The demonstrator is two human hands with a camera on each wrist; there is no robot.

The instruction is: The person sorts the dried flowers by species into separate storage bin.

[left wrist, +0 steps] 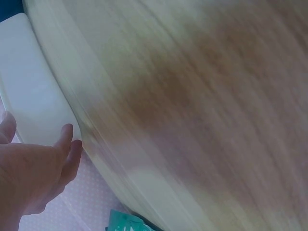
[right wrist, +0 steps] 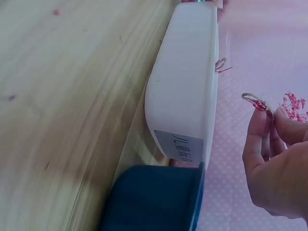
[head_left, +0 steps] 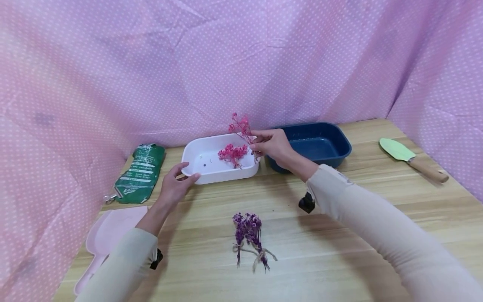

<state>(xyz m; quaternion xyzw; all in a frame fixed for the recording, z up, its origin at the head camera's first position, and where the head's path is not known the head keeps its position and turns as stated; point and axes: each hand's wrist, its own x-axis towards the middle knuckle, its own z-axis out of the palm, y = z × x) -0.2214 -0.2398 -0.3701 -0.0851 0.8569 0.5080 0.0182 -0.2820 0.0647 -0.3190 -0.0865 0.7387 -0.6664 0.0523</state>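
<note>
The right hand (head_left: 274, 147) pinches the stems of a small pink dried-flower bunch (head_left: 242, 126), raised above the right end of the white plastic basin (head_left: 219, 178). A twine loop (right wrist: 252, 97) shows at the fingertips in the right wrist view. Another pink dried-flower bunch (head_left: 233, 154) lies inside the basin. At the basin's front left corner, the left hand (head_left: 176, 184) holds the rim and wall between thumb and fingers. Two purple dried-flower bunches (head_left: 249, 228), tied with twine, lie on the table nearer the person.
A dark blue basin (head_left: 313, 147) stands right of the white one. On the far right lies a green trowel (head_left: 398, 149) with a wooden handle. At left are a green printed bag (head_left: 139, 174) and a pink dustpan-like scoop (head_left: 109, 235). Pink dotted cloth (head_left: 241, 63) hangs behind.
</note>
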